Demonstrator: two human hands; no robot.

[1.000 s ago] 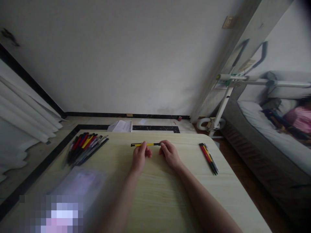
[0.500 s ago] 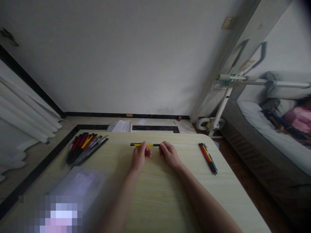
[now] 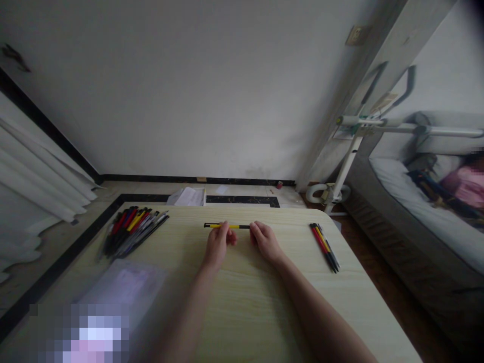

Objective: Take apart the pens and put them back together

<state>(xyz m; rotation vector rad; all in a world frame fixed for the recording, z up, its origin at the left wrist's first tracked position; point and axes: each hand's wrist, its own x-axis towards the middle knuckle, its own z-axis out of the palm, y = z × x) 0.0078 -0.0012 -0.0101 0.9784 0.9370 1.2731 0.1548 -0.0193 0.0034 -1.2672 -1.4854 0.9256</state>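
A yellow and black pen (image 3: 235,227) lies level across both hands, above the far part of the wooden table (image 3: 249,312). My left hand (image 3: 218,244) pinches its yellow barrel between thumb and fingers, and the black clip end sticks out to the left. At the pen's black right end, my right hand (image 3: 265,240) closes thumb and fingers on the tip, which they partly hide. Off to the right, a small group of pens (image 3: 324,247), red, yellow, black and clear, lies side by side. A heap of mixed pens (image 3: 132,229) rests at the table's far left.
A clear plastic bag (image 3: 128,282) lies at the near left of the table. Beyond the far edge, a box with papers (image 3: 187,196) stands on the floor. At right are a white exercise frame (image 3: 346,166) and a grey sofa (image 3: 378,222) with a person (image 3: 467,186) on it.
Both hands keep hold of the pen in nearly the same place. The whole view has shifted by only a few pixels.
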